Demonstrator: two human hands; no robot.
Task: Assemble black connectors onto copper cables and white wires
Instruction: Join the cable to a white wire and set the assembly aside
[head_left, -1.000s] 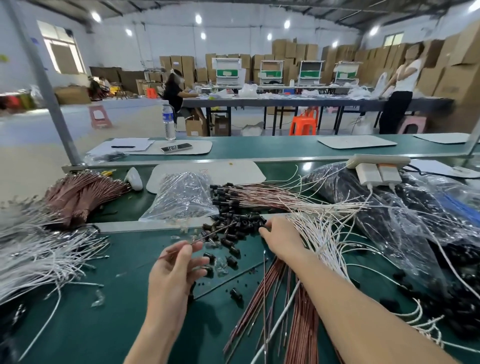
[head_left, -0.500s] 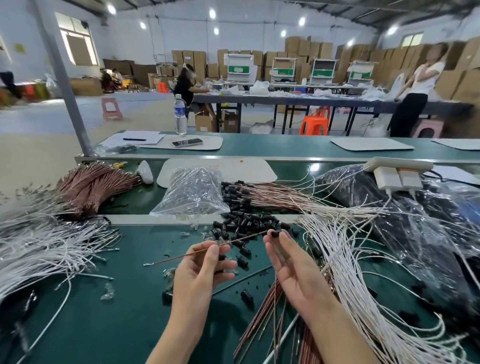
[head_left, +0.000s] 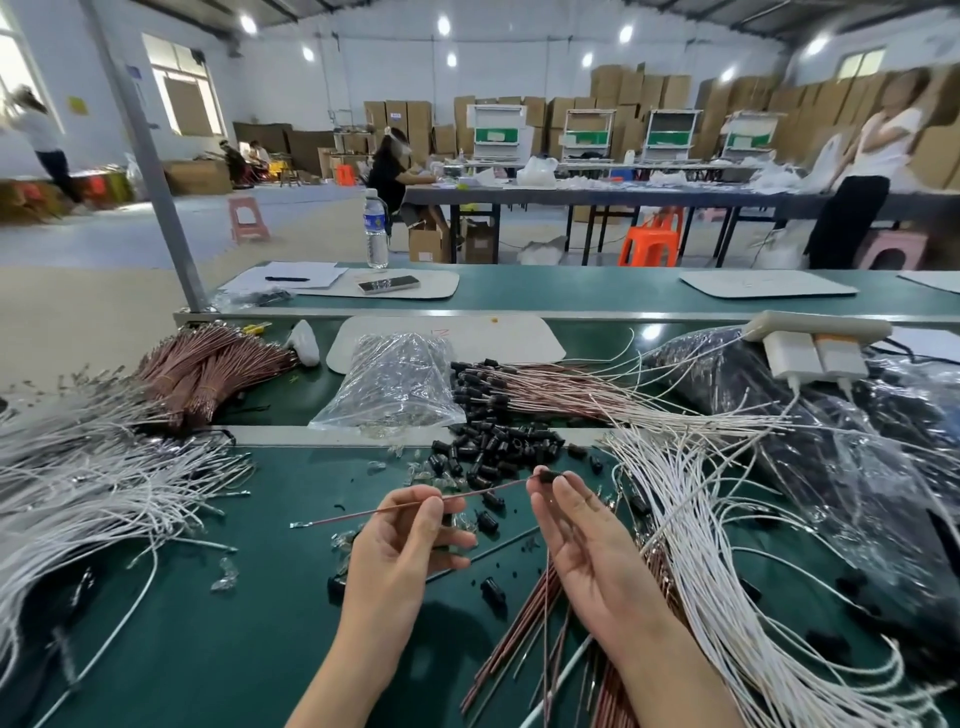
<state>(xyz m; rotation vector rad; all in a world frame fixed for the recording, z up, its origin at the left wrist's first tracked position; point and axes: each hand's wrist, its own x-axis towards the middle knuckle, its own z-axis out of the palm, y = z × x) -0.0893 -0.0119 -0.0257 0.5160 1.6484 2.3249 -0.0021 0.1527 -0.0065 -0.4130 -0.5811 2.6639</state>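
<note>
While the left hand (head_left: 400, 545) pinches one copper cable (head_left: 374, 512) between thumb and fingers, just in front of the pile (head_left: 493, 447) of loose black connectors, the right hand (head_left: 582, 535) pinches a single connector (head_left: 550, 475) at its fingertips, with its other fingers loose. The connector meets the cable's end nearest the pile; whether the tip is already inside it is too small to tell.

The cable looks thin, light and springy. Held this far from its tip, it would probably bow rather than push, so a hold closer to the connector end should steer it better. The connector looks small, hard and smooth, so it could easily slip or roll. It is best gripped by its sides, leaving the bore open.

White wires (head_left: 701, 519) fan out to the right of the pile, and more lie well to its left. Cables already capped (head_left: 545, 384) lie just behind the pile, beside a clear bag (head_left: 395, 384).
</note>
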